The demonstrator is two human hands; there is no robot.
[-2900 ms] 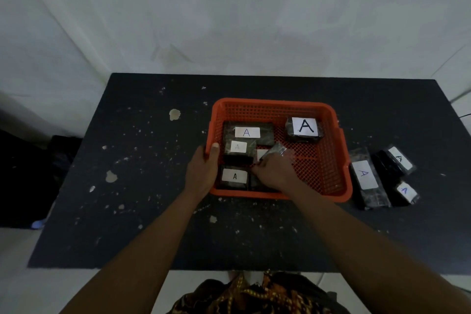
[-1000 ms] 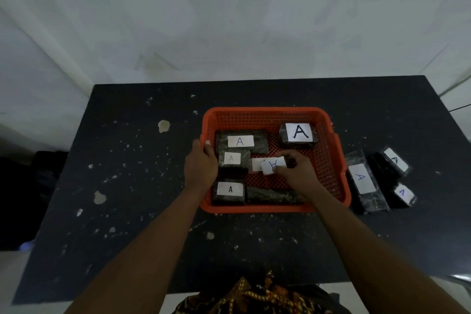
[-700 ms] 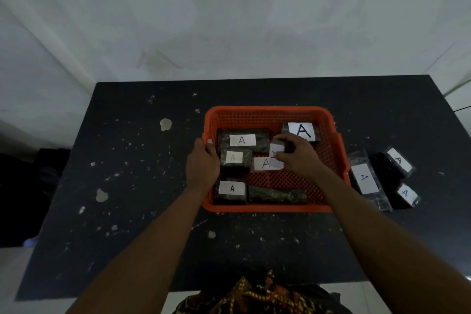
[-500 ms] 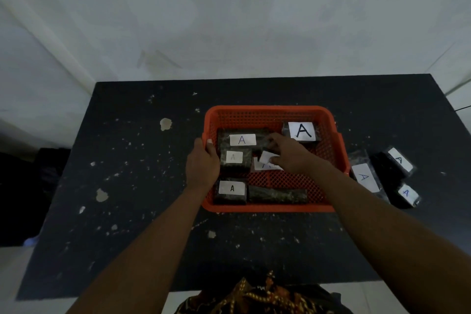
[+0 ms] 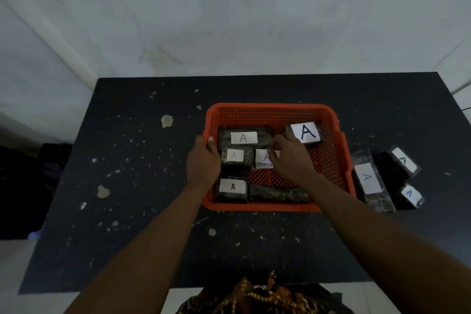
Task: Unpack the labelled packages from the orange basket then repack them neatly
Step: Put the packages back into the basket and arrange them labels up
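Observation:
The orange basket [image 5: 275, 112] sits mid-table with several dark packages bearing white "A" labels inside. My left hand [image 5: 202, 163] grips the basket's left rim. My right hand [image 5: 293, 158] reaches into the basket's middle, fingers closed on a small labelled package [image 5: 263, 158] lying on the mesh floor. A long package [image 5: 243, 137] lies at the back left, a small one [image 5: 235, 157] in front of it, another [image 5: 232, 187] at the front left, and an unlabelled-side package [image 5: 279, 194] along the front wall. A big-"A" package [image 5: 305, 132] rests at the back right.
Three labelled packages lie on the black table right of the basket: a long one [image 5: 368, 178], one behind it [image 5: 404, 162] and one in front [image 5: 410, 194]. The speckled table [image 5: 127, 186] stretches left. A white wall stands behind.
My right hand carried a small labelled package from the basket's front toward its middle and lowered it beside the left-hand packages. My left hand stayed on the rim.

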